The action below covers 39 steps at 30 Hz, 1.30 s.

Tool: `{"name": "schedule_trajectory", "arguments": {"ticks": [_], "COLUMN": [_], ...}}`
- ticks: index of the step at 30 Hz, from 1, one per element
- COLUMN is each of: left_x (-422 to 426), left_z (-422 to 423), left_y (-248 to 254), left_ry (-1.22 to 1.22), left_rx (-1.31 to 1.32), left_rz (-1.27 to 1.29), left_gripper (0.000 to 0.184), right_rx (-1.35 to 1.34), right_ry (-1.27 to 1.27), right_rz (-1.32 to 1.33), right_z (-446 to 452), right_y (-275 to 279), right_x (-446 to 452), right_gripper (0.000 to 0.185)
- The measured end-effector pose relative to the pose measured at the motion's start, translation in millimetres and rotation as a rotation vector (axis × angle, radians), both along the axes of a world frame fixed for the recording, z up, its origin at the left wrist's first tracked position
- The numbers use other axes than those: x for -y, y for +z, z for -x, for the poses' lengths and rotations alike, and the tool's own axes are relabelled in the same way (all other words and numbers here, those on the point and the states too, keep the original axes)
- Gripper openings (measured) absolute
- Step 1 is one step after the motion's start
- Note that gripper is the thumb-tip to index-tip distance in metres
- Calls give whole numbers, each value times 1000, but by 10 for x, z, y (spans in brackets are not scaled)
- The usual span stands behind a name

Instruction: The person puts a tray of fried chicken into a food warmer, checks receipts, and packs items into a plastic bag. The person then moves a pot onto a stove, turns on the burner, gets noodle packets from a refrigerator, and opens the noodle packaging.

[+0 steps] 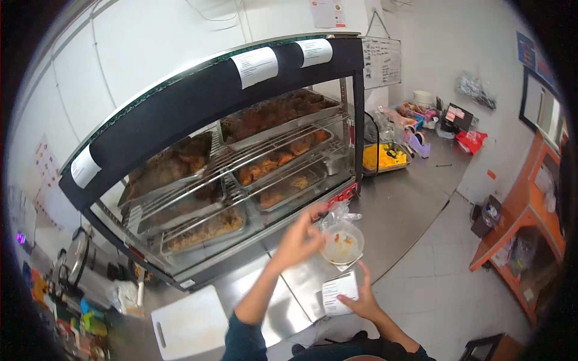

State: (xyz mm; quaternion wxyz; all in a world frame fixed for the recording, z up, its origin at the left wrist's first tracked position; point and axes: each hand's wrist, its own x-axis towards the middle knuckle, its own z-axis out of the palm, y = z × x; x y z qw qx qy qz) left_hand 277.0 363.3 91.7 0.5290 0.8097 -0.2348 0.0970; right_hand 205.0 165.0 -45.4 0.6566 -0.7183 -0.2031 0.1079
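In my right hand (362,301) is a white block with printed text (339,293), perhaps a label roll or small box. My thumb lies across its printed face, low over the counter's front edge. My left hand (303,238) is raised before the glass cabinet, fingers apart and slightly blurred, and I see nothing in it. Just beside those fingers stands a round translucent tub (343,245) with a few orange food bits inside. A clear plastic bag (340,214) lies behind the tub.
A heated display cabinet (211,84) with several trays of cooked food fills the back of the steel counter (415,204). A white cutting board (189,323) lies front left. A tray of yellow food (385,156) and a tape dispenser (418,146) stand right. An orange shelf (521,222) stands across the floor.
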Motion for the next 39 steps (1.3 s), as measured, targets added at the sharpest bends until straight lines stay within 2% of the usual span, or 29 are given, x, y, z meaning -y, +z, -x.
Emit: {"name": "schedule_trajectory", "arguments": {"ticks": [1,2,4,5,7,9,11,14,16,17,18,19,20,21,22,24,25,27,29,30,31,32,33,39], "left_x": [118,180,283,263,258,234,191,248,176,98,153,82,93,161,230,145,-7,-669,-1401,-1577,-1819,-1928,-2144,-2278], "left_z": [-179,-409,-779,-1045,-1465,-1766,-1940,-2052,-2429,-2675,-2687,-2920,-2873,-2825,-2506,-1921,-1581,-1162,-709,-427,-249,-90,-56,10], "left_y": [255,446,853,919,1134,1445,1737,2140,2188,2208,2241,2226,2237,2208,2250,2284,2312,2327,2309,2309,2302,2310,2289,2247], "left_ry": [62,71,154,136,327,583,757,736,707,685,758,709,631,592,403,189,199,507,576,709,804,970,1152,1343], "left_rx": [-183,-20,245,327,601,782,739,450,529,471,451,403,347,373,322,681,748,961,836,746,771,622,582,717], "left_rz": [174,132,-225,-211,-300,-158,-95,84,209,254,260,271,252,339,422,270,164,-111,-52,28,-73,-81,-249,-688], "left_gripper": [47,45,49,50,46,42,47,60,64,63,53,36,24,24,24,29,35,48,55,52,45,43,44,35], "right_rx": [58,114,240,166,14,29,-8,-35,-65,-70,-75,-64,-55,-45,-48,-50,-60,-96,-149,-175,-176,-175,-172,-169], "right_ry": [-43,-88,-53,-87,-156,-126,-63,-28,17,49,88,124,162,199,217,234,249,260,301,316,349,379,408,582], "right_rz": [7,15,87,40,-41,-19,-12,-13,-43,-43,-40,-28,-17,-8,-3,-11,-10,2,-5,-14,-11,-13,-15,-27], "right_z": [-53,-108,-265,-287,-280,-297,-319,-332,-332,-322,-329,-336,-328,-329,-328,-335,-345,-389,-413,-420,-422,-424,-423,-364], "right_y": [33,67,140,187,229,191,189,239,251,280,303,300,281,265,262,251,198,138,140,144,150,149,146,233], "right_x": [183,367,705,784,906,966,969,842,711,632,547,467,394,336,301,208,165,93,-4,-70,-148,-237,-324,-710], "right_gripper": [67,60,43,35,22,23,26,25,26,26,26,26,27,27,27,27,27,27,27,27,27,26,26,25]}}
